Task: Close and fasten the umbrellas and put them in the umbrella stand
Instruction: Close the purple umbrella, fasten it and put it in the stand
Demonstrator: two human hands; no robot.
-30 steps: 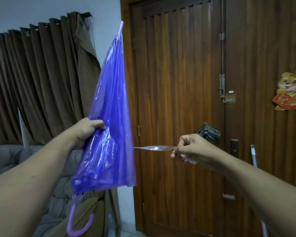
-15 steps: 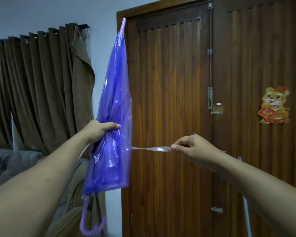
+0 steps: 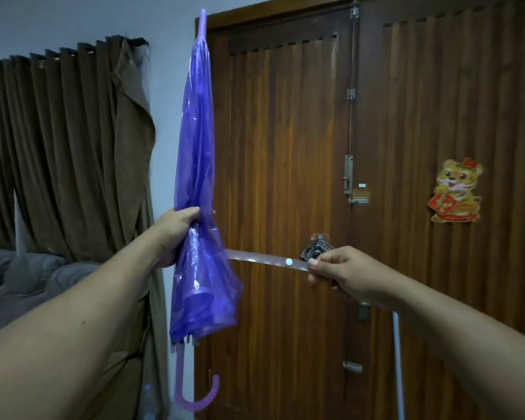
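Note:
A translucent purple umbrella [image 3: 196, 165] is held upright in front of me, tip up, its hooked handle [image 3: 196, 398] hanging at the bottom. The canopy is folded in but loose below the grip. My left hand [image 3: 176, 231] grips the canopy around its middle. My right hand [image 3: 337, 272] pinches the end of the umbrella's clear fastening strap [image 3: 267, 259], pulled out level to the right, with a white snap stud showing near my fingers. No umbrella stand is in view.
A brown wooden double door [image 3: 285, 177] with bolts stands right behind the umbrella; a tiger sticker [image 3: 455, 192] is on its right leaf. Brown curtains [image 3: 58, 147] and a grey sofa [image 3: 28, 280] lie to the left. A pale stick [image 3: 398, 365] leans by the door.
The umbrella has swung from tilted to nearly upright and its canopy has gathered tighter. My right hand still holds the strap stretched out; the camera view shifted right.

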